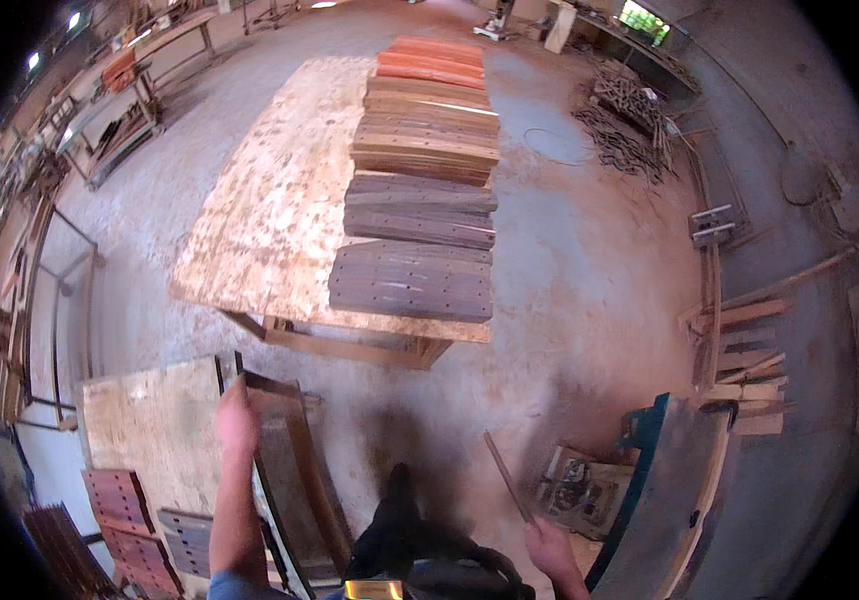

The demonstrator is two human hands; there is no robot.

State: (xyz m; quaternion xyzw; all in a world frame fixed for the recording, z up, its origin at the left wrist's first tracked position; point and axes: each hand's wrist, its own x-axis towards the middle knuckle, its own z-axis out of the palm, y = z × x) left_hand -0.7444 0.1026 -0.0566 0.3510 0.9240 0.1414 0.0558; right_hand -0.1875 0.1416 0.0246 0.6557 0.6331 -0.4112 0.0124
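Observation:
My left hand (238,418) is closed at the right edge of the nearer table (155,405). A dark narrow wooden strip (239,362) sticks out just beyond its fingers; the hand hides how far the strip runs back. Low on the right, my right hand (550,548) grips a thin brown wooden strip (506,470), which points up and to the left over the floor. Reddish-brown slats (118,500) with holes and a greyish slat (188,530) lie on the nearer table, left of my left forearm.
Ahead stands a large pale-topped table (260,190) with rows of drilled slats (415,280), dark nearest and orange-red farthest. A green-edged machine or bench (655,490) is at my right. Beside it lies a box of small parts (585,490). Metal racks (60,310) stand left.

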